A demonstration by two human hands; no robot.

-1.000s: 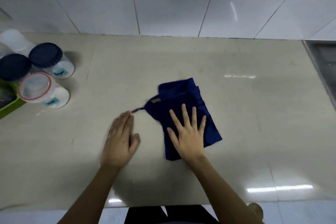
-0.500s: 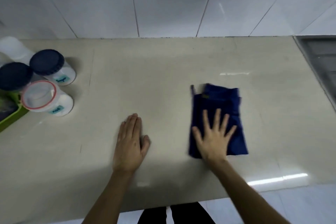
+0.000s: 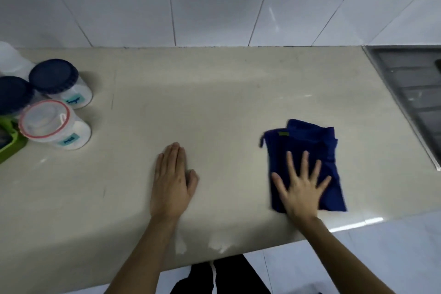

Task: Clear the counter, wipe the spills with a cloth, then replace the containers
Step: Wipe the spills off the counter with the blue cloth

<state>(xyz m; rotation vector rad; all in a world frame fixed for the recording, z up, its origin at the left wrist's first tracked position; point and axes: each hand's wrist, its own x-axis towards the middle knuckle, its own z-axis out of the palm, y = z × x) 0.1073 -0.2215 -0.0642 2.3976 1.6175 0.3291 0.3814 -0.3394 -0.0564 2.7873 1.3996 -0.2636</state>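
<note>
Two handwritten labels at the left of the frame

We read "Sugar" on the blue label of the dark-lidded jar [image 3: 62, 85] at upper left. Below it, the red-rimmed container [image 3: 55, 125] carries a similar blue label, but we cannot make out its word. The small tag on the cloth [image 3: 307, 150] shows no legible text.

Glossy stone-like counter [image 3: 214, 93]; matt blue cloth [image 3: 307, 143]; clear plastic jars [image 3: 69, 95] far left; ribbed metal drainer [image 3: 410, 88] right.
</note>
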